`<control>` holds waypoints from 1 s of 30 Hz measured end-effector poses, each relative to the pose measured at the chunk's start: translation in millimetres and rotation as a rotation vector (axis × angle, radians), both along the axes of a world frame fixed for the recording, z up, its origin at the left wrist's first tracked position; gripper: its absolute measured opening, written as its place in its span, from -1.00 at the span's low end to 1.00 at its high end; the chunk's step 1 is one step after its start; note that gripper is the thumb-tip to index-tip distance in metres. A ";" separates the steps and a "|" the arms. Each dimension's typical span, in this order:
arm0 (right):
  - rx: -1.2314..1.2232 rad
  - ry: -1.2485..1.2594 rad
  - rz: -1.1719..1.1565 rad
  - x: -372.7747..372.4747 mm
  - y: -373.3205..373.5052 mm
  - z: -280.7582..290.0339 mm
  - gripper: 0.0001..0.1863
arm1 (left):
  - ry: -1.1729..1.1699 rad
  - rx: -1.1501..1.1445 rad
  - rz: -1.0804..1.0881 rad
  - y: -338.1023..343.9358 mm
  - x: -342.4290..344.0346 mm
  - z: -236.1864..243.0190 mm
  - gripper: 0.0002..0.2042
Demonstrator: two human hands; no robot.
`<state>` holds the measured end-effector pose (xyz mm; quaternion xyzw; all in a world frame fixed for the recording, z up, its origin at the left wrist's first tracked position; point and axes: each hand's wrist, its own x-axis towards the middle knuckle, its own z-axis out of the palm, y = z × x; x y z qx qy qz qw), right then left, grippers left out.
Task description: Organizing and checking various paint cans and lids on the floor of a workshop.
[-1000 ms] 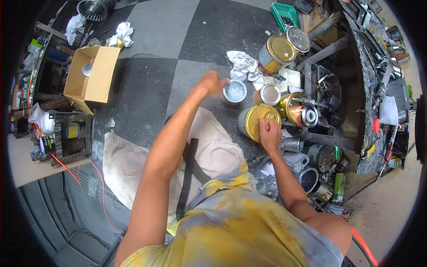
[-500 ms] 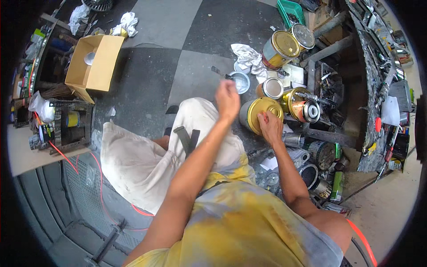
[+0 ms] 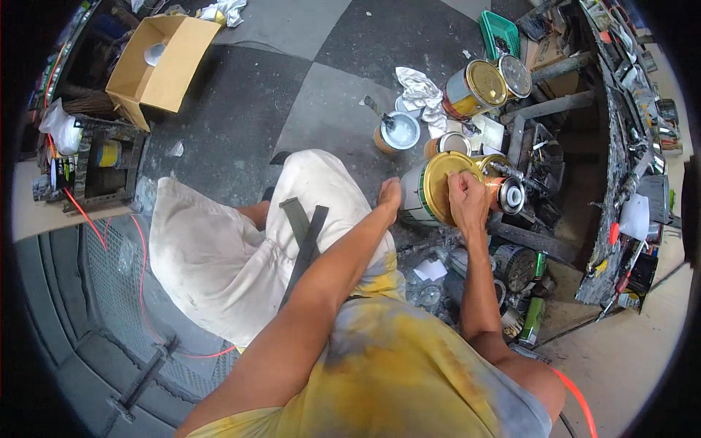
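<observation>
My right hand (image 3: 467, 191) is closed on top of a large can with a gold lid (image 3: 442, 166); what its fingers hold is hidden. My left hand (image 3: 388, 192) is low against the left side of that can, its fingertips not clear. Beyond the hands stands a cup of pale grey-blue liquid (image 3: 400, 130) with a dark flat stirrer (image 3: 376, 108) resting in it. A smaller open tin (image 3: 455, 144) is beside it. Another gold-lidded can (image 3: 491, 161) and an orange-labelled tin (image 3: 509, 193) stand to the right.
A cardboard box (image 3: 168, 77) is at upper left. Stacked lidded cans (image 3: 478, 87), a white rag (image 3: 416, 95) and a green basket (image 3: 498, 33) are at the back right. Cluttered wooden racks (image 3: 610, 219) line the right side; red hose (image 3: 577, 394) runs at lower right.
My left hand has come from near the cup down to the gold-lidded can's left side; the dark stirrer now rests in the cup. My right hand stays on the lid.
</observation>
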<state>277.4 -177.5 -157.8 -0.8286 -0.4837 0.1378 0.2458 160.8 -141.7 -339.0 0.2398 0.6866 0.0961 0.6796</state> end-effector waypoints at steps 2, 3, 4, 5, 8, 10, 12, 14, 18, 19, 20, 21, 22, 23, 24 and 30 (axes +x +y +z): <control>-0.019 -0.073 0.036 -2.3 8.1 14.4 -0.59 | -0.155 -0.103 0.042 3.0 -3.6 17.0 -0.48; -0.029 -0.109 0.053 -3.4 11.8 18.8 -0.59 | -0.232 -0.154 0.062 4.1 -5.4 23.5 -0.47; -0.029 -0.113 0.060 -5.9 14.9 22.9 -0.59 | -0.236 -0.154 0.069 1.8 -5.9 22.6 -0.47; -0.016 -0.133 0.070 -8.4 19.6 25.9 -0.60 | -0.257 -0.126 0.076 -1.0 -5.5 21.6 -0.46; 0.005 -0.171 0.096 -13.5 34.4 26.1 -0.60 | -0.298 -0.074 0.097 -8.0 -2.7 17.3 -0.44; -0.013 -0.165 0.116 -13.4 43.4 20.3 -0.60 | -0.269 -0.182 0.128 -12.3 3.3 13.4 -0.42; -0.026 -0.163 0.132 -13.3 52.2 12.7 -0.60 | -0.256 -0.239 0.150 -14.2 4.2 7.6 -0.42; -0.072 -0.176 0.159 -11.8 59.6 3.6 -0.61 | -0.279 -0.313 0.145 -16.4 4.8 0.1 -0.36; -0.133 -0.207 0.193 -6.4 70.5 -9.3 -0.62 | -0.299 -0.441 0.125 -21.3 11.4 -14.2 -0.29; -0.151 -0.214 0.202 -5.5 73.8 -13.4 -0.62 | -0.299 -0.485 0.114 -21.1 11.7 -16.3 -0.28; -0.152 -0.217 0.206 -4.5 77.0 -17.5 -0.62 | -0.302 -0.486 0.118 -22.2 11.7 -17.8 -0.28; -0.168 -0.225 0.213 -3.7 80.2 -21.2 -0.63 | -0.317 -0.496 0.110 -24.6 11.7 -18.9 -0.28; -0.183 -0.234 0.219 -2.7 83.2 -24.8 -0.64 | -0.331 -0.506 0.102 -27.2 12.0 -19.9 -0.28; -0.199 -0.243 0.225 -1.5 86.0 -28.2 -0.64 | -0.345 -0.517 0.094 -28.6 12.5 -21.3 -0.27; -0.198 -0.245 0.231 -3.1 89.4 -28.9 -0.64 | -0.348 -0.516 0.100 -28.6 12.1 -23.5 -0.27; -0.347 -0.223 0.258 -3.8 101.4 -39.3 -0.68 | -0.343 -0.557 0.052 -28.3 6.4 -7.2 -0.31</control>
